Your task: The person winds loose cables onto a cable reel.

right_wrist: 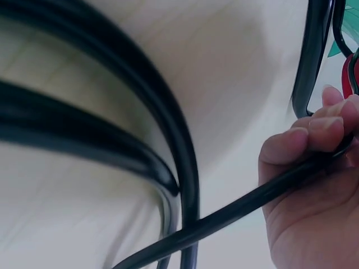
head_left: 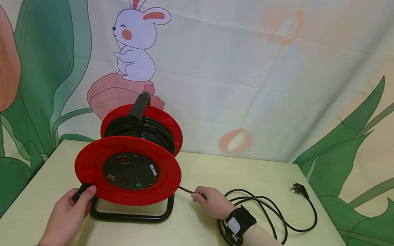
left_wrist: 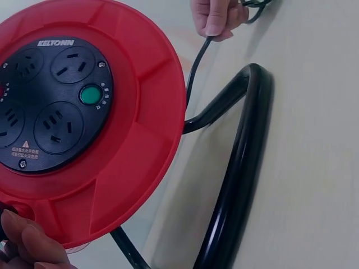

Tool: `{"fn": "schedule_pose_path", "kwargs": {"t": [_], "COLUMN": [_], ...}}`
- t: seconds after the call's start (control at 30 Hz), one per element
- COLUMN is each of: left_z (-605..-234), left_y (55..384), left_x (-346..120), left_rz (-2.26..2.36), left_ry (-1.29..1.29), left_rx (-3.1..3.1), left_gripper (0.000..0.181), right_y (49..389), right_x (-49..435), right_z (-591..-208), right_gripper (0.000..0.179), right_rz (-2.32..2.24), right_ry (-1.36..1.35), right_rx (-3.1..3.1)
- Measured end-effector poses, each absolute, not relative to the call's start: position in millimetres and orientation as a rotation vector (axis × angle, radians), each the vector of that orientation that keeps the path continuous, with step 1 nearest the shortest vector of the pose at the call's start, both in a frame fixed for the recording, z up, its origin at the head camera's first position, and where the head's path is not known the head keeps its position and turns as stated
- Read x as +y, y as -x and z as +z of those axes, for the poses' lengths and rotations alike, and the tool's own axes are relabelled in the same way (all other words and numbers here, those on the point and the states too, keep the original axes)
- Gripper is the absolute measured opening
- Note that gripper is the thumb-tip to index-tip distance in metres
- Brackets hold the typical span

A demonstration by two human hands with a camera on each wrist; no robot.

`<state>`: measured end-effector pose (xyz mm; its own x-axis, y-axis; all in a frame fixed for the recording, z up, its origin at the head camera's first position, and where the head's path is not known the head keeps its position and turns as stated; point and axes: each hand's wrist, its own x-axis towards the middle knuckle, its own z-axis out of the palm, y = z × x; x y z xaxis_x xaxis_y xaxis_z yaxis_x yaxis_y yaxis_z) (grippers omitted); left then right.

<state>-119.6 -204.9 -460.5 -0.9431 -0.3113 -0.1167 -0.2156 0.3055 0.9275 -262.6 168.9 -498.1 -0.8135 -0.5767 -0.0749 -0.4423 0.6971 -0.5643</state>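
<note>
A red cable reel (head_left: 86, 157) with a black socket panel (left_wrist: 56, 106) stands on its black tube frame (head_left: 131, 216), black cable wound between its two discs. At the disc's lower left, my left hand (head_left: 67, 216) grips the small black crank knob (head_left: 82, 190). To the right of the reel, my right hand (head_left: 213, 202) holds the black cable (right_wrist: 241, 207) with curled fingers. From that hand the cable runs up to the drum, and its loose part lies in loops (head_left: 263, 201) on the table beside the right wrist.
The cable ends in a black plug (head_left: 299, 188) near the right edge of the pale table (head_left: 199, 167). A black carrying handle (head_left: 139, 107) rises above the reel. Behind the table hangs a printed cloth (head_left: 215, 82) with a rabbit and leaves.
</note>
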Motion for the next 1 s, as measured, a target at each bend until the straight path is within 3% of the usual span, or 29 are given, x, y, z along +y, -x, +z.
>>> {"fn": "schedule_pose_path", "kwargs": {"t": [0.3, 0.77, 1.0], "left_z": [-455.9, -456.8, -457.0], "left_y": [118.7, 119.0, 120.7], "left_x": [-204.8, -202.6, -199.5], "left_rz": [-1.764, -1.783, -1.769], "left_ry": [-0.518, -0.629, -0.598], "left_rx": [-2.461, -2.446, -2.426], "left_gripper": [0.052, 0.052, 0.051], "right_y": [256.2, 251.8, 257.2], "right_x": [206.5, 296.2, 334.2], "right_z": [-493.7, -427.2, -423.9], "right_gripper": [0.038, 0.048, 0.045], "right_rz": [-0.877, -0.943, -0.952], "right_ry": [0.597, 0.556, 0.432], "right_rx": [2.610, 2.745, 2.801]}}
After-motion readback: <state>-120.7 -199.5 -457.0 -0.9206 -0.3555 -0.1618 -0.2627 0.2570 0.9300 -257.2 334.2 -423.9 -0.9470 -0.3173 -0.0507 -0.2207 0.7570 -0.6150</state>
